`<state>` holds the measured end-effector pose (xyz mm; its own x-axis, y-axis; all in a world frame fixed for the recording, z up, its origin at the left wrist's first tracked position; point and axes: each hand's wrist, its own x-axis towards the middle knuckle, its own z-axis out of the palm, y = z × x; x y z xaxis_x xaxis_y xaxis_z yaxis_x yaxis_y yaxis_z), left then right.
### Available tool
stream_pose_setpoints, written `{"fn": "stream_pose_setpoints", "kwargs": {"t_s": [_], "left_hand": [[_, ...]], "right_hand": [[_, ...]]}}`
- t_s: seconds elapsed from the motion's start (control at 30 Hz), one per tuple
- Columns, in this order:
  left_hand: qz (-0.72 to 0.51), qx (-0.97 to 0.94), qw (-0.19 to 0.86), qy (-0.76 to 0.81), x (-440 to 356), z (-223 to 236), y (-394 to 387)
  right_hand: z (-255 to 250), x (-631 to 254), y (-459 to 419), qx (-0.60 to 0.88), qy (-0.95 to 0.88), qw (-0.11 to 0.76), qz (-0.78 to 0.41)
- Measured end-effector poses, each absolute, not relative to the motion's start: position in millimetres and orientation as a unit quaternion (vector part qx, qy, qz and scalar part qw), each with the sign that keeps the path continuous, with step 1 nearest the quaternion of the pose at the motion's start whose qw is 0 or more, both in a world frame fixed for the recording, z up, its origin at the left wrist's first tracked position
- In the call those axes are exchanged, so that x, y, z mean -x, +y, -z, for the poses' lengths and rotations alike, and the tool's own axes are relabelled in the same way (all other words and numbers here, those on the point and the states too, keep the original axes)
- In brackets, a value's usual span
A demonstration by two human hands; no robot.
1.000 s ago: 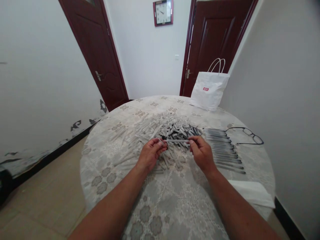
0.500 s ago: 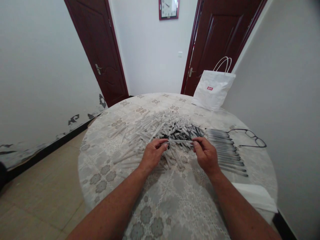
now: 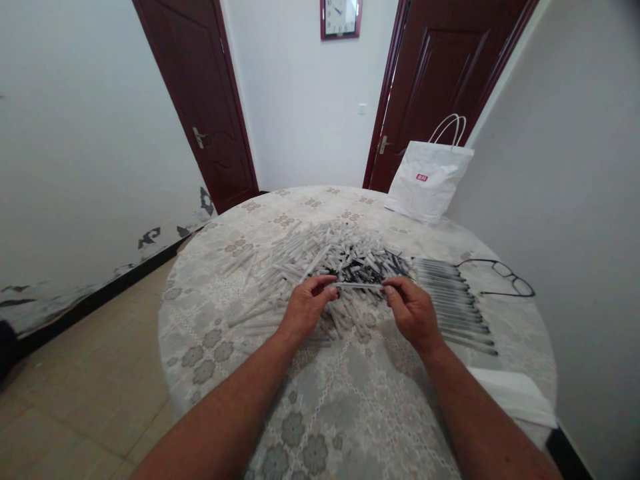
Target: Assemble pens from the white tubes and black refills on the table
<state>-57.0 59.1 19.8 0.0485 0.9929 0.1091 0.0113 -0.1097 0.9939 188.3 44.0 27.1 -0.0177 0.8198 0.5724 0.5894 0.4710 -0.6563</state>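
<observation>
Both my hands pinch a thin whitish pen barrel (image 3: 357,285) held level above the table. My left hand (image 3: 309,305) grips its left end between thumb and fingers, and my right hand (image 3: 411,308) has its right end. Behind and under them spreads a heap of loose pale pen tubes (image 3: 295,257), with short white pieces (image 3: 345,235) at the back and small black pieces (image 3: 357,272) among them. Right of my right hand lies a row of grey, dark-tipped pens (image 3: 450,293), side by side.
The round table has a patterned cloth (image 3: 360,413). Black-framed glasses (image 3: 520,287) lie at the right, beyond the pens. A white paper bag (image 3: 427,180) stands at the back right. Folded white material (image 3: 513,393) lies near the right edge.
The pen barrel has dropped slightly and tilts a little less toward level. My hands stay nearly in place, and the whole view has shifted slightly.
</observation>
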Motion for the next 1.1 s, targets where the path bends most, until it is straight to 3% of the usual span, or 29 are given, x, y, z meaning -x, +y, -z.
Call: {"fn": "stream_pose_setpoints", "kwargs": {"t_s": [0.3,0.63,0.77,0.9,1.1], "left_hand": [[-0.625,-0.35,0.599,0.359,54.9,-20.2,63.4],[-0.639,-0.321,0.605,0.351,56.2,-23.6,64.7],[-0.644,-0.328,0.595,0.353,56.5,-22.1,66.0],[-0.638,-0.342,0.59,0.358,57.4,-18.4,67.4],[-0.625,-0.361,0.591,0.36,58.3,-18.3,66.9]], "right_hand": [[-22.9,-174.1,43.7,0.458,-0.756,0.451,-0.124],[-16.0,-157.9,43.0,0.397,-0.848,0.35,0.031],[-11.9,-151.1,40.1,0.399,-0.842,0.359,0.053],[-15.4,-150.2,36.3,0.414,-0.828,0.378,-0.016],[-28.1,-151.3,33.3,0.488,-0.746,0.385,-0.241]]}}
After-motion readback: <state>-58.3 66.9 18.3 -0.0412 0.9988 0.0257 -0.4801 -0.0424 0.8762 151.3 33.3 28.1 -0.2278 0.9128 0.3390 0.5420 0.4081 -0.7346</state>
